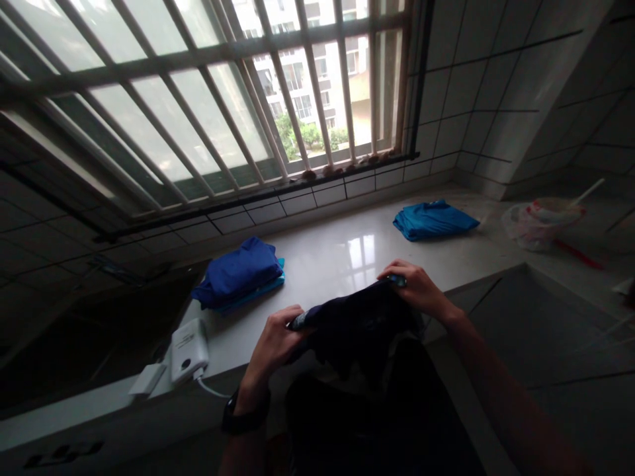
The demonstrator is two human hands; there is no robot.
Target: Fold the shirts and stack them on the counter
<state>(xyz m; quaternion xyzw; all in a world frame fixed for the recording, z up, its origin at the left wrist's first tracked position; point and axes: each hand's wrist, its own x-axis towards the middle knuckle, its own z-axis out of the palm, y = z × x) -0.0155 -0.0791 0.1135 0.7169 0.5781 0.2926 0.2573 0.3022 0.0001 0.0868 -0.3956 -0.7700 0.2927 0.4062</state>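
A dark navy or black garment (354,320) hangs between my two hands, in front of my body at the counter's front edge. My left hand (278,340) is closed on its left upper corner, with a greyish patch showing by the fingers. At the right upper corner, my right hand (417,287) grips the cloth, and a small bluish shiny spot shows under the fingers. The garment's top edge is stretched between them; its lower part merges into shadow. Folded blue cloth (241,271) lies beyond my left hand, on top of lighter blue cloth. A bright blue folded cloth (434,219) lies beyond my right hand.
The white counter (327,258) runs below a barred window (238,99). A white power bank (188,354) with a cable and a small white block (147,380) sit at left, beside a dark sink (99,330). A plastic bag with a bowl (543,221) stands at far right.
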